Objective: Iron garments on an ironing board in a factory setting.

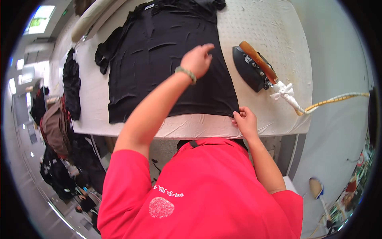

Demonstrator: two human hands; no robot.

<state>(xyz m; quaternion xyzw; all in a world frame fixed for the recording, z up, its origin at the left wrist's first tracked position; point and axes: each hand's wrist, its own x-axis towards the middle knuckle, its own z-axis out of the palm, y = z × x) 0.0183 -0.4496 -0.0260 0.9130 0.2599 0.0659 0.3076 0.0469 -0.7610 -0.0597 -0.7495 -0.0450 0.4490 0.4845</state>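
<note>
A black short-sleeved shirt (159, 59) lies spread on a white padded ironing table (274, 28), its collar at the far side and its hem near me. Over the right half of the shirt is my left hand (196, 61), fingers partly bent and apart, holding nothing that I can see. Whether it touches the cloth I cannot tell. My right hand (246, 120) pinches the near right corner of the hem between thumb and fingers. To the right of the shirt rests a dark iron (246, 71) with a wooden handle (258, 61).
A white and yellow cord (334, 100) runs from the iron past the table's right edge. Another dark garment (71, 85) hangs along the left edge. A padded sleeve board (93, 18) stands at the far left. Clothes and a brown bag (55, 127) are beyond the table's left side.
</note>
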